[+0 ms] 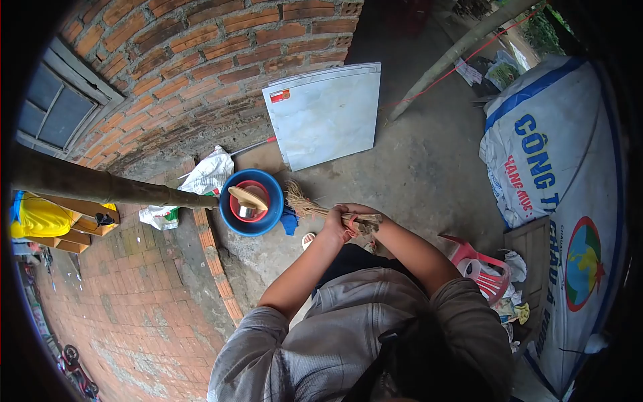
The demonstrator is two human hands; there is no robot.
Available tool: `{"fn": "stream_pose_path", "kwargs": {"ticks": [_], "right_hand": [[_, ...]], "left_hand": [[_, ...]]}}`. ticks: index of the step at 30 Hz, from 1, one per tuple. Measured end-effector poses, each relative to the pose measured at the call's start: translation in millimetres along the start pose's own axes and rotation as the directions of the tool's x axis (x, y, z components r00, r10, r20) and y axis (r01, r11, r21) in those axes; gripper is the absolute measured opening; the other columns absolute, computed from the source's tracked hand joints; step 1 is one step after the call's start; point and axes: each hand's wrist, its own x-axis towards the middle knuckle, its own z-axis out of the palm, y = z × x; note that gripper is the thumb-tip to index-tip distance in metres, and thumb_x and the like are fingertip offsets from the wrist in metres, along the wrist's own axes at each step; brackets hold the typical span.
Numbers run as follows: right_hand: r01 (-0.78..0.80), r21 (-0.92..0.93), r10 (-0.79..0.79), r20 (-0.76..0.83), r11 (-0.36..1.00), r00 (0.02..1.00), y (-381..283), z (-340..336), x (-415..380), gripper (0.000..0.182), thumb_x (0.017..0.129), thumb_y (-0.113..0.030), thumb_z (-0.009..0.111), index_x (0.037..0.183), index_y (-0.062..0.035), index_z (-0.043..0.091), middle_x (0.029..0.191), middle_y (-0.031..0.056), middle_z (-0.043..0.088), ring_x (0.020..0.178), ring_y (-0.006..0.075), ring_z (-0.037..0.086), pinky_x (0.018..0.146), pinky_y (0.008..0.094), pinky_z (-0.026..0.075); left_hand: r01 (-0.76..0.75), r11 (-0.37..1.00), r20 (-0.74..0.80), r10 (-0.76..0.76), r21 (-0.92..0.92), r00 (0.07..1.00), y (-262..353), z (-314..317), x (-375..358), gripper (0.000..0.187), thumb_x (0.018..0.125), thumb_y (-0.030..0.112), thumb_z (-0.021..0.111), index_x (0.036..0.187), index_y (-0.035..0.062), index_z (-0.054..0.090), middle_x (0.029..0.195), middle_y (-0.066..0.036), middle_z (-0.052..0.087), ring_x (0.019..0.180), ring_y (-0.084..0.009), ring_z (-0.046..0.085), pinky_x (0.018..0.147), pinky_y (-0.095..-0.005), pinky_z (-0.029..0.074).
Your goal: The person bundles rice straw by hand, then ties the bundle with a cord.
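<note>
A bundle of dry stalks (pixel 307 204) is held in front of my body, with frayed, root-like ends spreading left and blunt, cut-looking ends on the right. A reddish tie goes round it near my left wrist. My left hand (pixel 334 222) is closed around its middle. Right beside it, my right hand (pixel 355 208) is closed over the same bundle from the far side, its fingers partly hidden. Just left of the frayed ends stands a blue basin (pixel 276 213) with a red basin (pixel 233 201), a metal pot (pixel 246 212) and a pale oval piece (pixel 249 197) inside.
A white panel (pixel 328 120) leans at the brick wall (pixel 221 40). A bamboo pole (pixel 120 183) crosses on the left. Large printed sacks (pixel 536 147) and a red plastic chair (pixel 492 285) stand on the right. A low brick edging (pixel 213 258) runs along the floor.
</note>
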Motion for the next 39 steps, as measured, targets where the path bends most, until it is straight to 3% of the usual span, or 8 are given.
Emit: {"fn": "stream_pose_path", "kwargs": {"ticks": [4, 7, 9, 14, 16, 24, 31, 39], "right_hand": [[-0.072, -0.032, 0.071, -0.039, 0.997, 0.997, -20, -6, -61, 0.023, 0.085, -0.023, 0.039, 0.081, -0.0047, 0.051, 0.075, 0.0061, 0.058, 0.061, 0.0139, 0.056, 0.059, 0.0273, 0.047], [0.08, -0.248, -0.116, -0.134, 0.965, 0.984, -36, -29, -94, 0.024, 0.085, -0.025, 0.039, 0.081, -0.0045, 0.051, 0.072, 0.0063, 0.058, 0.059, 0.0133, 0.056, 0.056, 0.0265, 0.048], [0.003, -0.357, -0.169, -0.434, 0.934, 0.885, -52, -40, -111, 0.024, 0.084, -0.026, 0.039, 0.079, -0.0055, 0.051, 0.07, 0.0059, 0.056, 0.057, 0.0136, 0.056, 0.052, 0.0258, 0.049], [-0.223, -0.277, -0.019, -0.666, 0.935, 0.746, -83, -132, -86, 0.019, 0.078, -0.028, 0.042, 0.071, -0.0107, 0.047, 0.056, 0.0003, 0.05, 0.036, 0.0089, 0.045, 0.038, 0.0221, 0.044], [-0.335, -0.328, 0.023, -0.683, 0.883, 0.73, -91, -126, -76, 0.019, 0.077, -0.027, 0.043, 0.069, -0.0108, 0.047, 0.056, 0.0003, 0.05, 0.036, 0.0094, 0.045, 0.036, 0.0217, 0.042], [-0.338, -0.74, 0.131, -0.324, 0.581, 0.937, -65, -86, -52, 0.02, 0.07, -0.027, 0.05, 0.066, -0.0074, 0.051, 0.06, 0.0005, 0.051, 0.044, 0.0081, 0.05, 0.039, 0.0192, 0.043], [-0.307, -0.728, 0.197, -0.236, 0.613, 0.952, -71, -45, -73, 0.027, 0.072, -0.032, 0.051, 0.075, -0.0056, 0.052, 0.052, -0.0013, 0.047, 0.034, 0.0077, 0.043, 0.031, 0.0188, 0.038], [-0.372, -0.408, 0.345, -0.141, 0.834, 0.928, -103, -106, -70, 0.037, 0.081, -0.04, 0.039, 0.097, -0.0068, 0.048, 0.091, 0.0098, 0.054, 0.078, 0.0214, 0.055, 0.068, 0.036, 0.048]], "left_hand": [[0.115, 0.993, 0.28, -0.121, 0.036, 0.952, -31, 11, 22, 0.01, 0.072, 0.016, 0.041, 0.078, 0.0078, 0.043, 0.07, -0.009, 0.052, 0.06, -0.0266, 0.053, 0.061, -0.0451, 0.046], [0.23, 0.972, 0.445, -0.229, 0.052, 0.866, -49, 20, 63, 0.011, 0.072, 0.015, 0.042, 0.079, 0.0062, 0.044, 0.068, -0.01, 0.051, 0.058, -0.0245, 0.052, 0.059, -0.0419, 0.046], [0.294, 0.93, 0.567, -0.368, 0.22, 0.737, -59, 30, 92, 0.006, 0.073, 0.01, 0.045, 0.071, 0.0049, 0.044, 0.061, -0.009, 0.05, 0.055, -0.0214, 0.051, 0.056, -0.034, 0.047], [0.45, 0.893, 0.614, -0.347, -0.016, 0.709, -83, 41, 155, 0.011, 0.074, 0.009, 0.044, 0.073, -0.0016, 0.043, 0.064, -0.01, 0.047, 0.056, -0.018, 0.05, 0.057, -0.0277, 0.048], [0.559, 0.769, 0.655, -0.255, -0.308, 0.712, -84, 38, 170, 0.008, 0.073, 0.007, 0.044, 0.072, -0.001, 0.042, 0.065, -0.009, 0.047, 0.056, -0.0165, 0.049, 0.056, -0.0252, 0.047], [-0.005, 0.671, 0.339, 0.38, -0.741, 0.861, -129, 30, 109, 0.005, 0.071, 0.004, 0.044, 0.07, -0.0001, 0.043, 0.063, -0.009, 0.045, 0.05, -0.0145, 0.046, 0.047, -0.024, 0.045], [-0.357, 0.713, 0.035, 0.472, -0.604, 0.881, -127, 50, 95, 0.009, 0.071, 0.007, 0.045, 0.071, -0.0008, 0.041, 0.06, -0.009, 0.045, 0.048, -0.0156, 0.046, 0.045, -0.0261, 0.045], [0.019, 0.83, 0.407, 0.253, -0.558, 0.878, -111, 87, 103, 0.014, 0.074, 0.009, 0.037, 0.066, -0.0004, 0.044, 0.06, -0.01, 0.048, 0.052, -0.0186, 0.051, 0.049, -0.0266, 0.049]]}}
